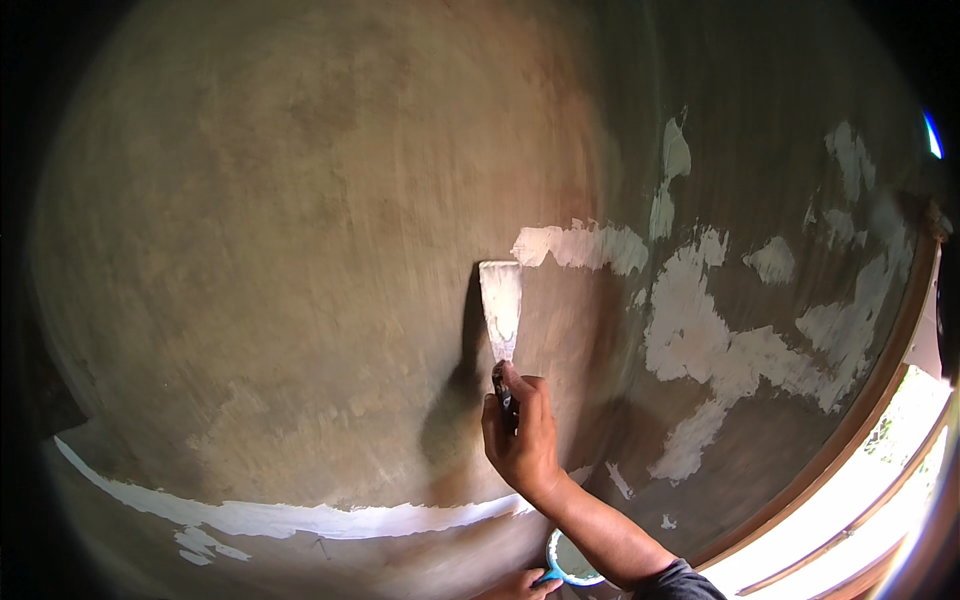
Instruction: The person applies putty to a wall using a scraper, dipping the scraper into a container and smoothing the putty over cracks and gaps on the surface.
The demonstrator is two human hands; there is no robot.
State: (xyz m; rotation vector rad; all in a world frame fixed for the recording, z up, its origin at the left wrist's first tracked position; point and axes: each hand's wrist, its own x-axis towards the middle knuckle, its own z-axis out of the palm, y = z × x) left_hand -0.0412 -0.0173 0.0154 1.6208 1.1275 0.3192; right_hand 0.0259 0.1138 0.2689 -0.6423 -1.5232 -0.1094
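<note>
My right hand (525, 435) is closed round the dark handle of a putty knife (501, 305), blade pointing up. White filler coats the blade, whose tip is at the brown wall (300, 250) beside the left end of a smeared white patch (585, 247). Whether the tip touches the wall I cannot tell. At the lower edge my left hand (520, 586) grips a round, blue-rimmed container (552, 550) by its side. Pale filler shows inside it, partly hidden by my right forearm; most of the left hand is cut off.
More white patches (690, 320) cover the darker wall on the right, past the corner. A long white band (300, 519) runs low along the left wall. At the lower right, a brown wooden frame (800, 500) borders a bright opening.
</note>
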